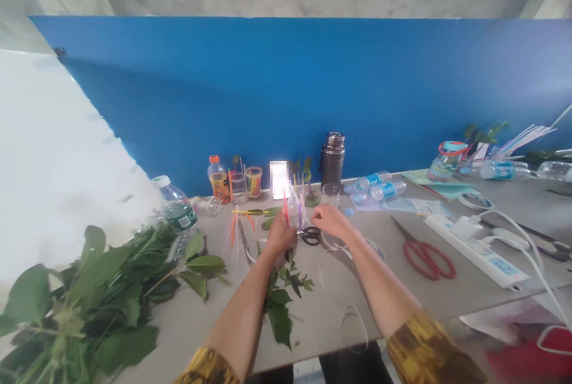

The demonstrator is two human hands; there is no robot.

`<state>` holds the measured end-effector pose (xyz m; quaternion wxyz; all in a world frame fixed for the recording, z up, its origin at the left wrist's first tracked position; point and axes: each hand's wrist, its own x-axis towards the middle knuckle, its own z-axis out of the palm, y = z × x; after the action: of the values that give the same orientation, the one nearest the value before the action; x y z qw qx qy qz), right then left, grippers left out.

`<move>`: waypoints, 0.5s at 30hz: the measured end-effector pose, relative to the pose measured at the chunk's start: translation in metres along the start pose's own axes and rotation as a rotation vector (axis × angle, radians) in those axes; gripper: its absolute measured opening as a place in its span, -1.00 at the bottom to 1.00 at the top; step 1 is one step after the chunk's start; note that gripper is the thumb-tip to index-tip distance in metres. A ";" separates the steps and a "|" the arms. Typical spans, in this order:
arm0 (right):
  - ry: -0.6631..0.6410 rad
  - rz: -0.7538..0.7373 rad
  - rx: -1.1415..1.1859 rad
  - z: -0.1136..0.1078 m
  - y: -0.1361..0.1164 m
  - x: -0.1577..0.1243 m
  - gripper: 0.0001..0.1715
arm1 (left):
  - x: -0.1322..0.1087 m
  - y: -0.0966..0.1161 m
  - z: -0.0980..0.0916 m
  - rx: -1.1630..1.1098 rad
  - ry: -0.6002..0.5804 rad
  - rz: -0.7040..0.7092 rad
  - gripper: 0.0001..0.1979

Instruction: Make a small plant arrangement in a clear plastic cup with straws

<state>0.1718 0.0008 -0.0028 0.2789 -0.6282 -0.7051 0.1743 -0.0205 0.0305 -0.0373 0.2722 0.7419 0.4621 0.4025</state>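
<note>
My left hand (279, 232) is closed around a few thin coloured straws, red and white ones (286, 202), held upright over the grey table (322, 312). My right hand (328, 219) is beside it with its fingers curled at the same bundle near a purple straw (300, 214). Small black-handled scissors (310, 235) lie just below both hands. A leafy green twig (281, 297) lies on the table between my forearms. Loose orange and yellow straws (243, 217) lie to the left of my left hand.
A heap of leafy branches (98, 306) fills the left. Bottles (179, 208), cups with straws (254, 181) and a metal flask (333, 159) stand along the blue board. Red scissors (426, 256), a power strip (480, 250) and water bottles (378, 186) lie right.
</note>
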 end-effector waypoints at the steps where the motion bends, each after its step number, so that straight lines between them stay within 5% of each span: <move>1: -0.044 -0.019 -0.005 -0.002 -0.003 -0.003 -0.84 | 0.000 -0.001 0.000 -0.001 -0.010 -0.011 -0.44; 6: -0.212 -0.082 -0.070 -0.005 -0.015 -0.012 -0.93 | 0.001 -0.003 -0.001 0.037 -0.005 -0.047 -0.49; 11: 0.027 0.008 -0.042 -0.004 -0.005 -0.002 -0.89 | 0.000 0.001 -0.006 0.053 -0.014 0.013 -0.53; 15: 0.050 0.046 0.005 0.007 0.005 0.008 -0.77 | 0.000 0.004 -0.009 0.047 -0.025 0.008 -0.53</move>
<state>0.1704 0.0103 -0.0098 0.2941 -0.6475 -0.6830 0.1667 -0.0263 0.0288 -0.0299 0.2592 0.7549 0.4650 0.3832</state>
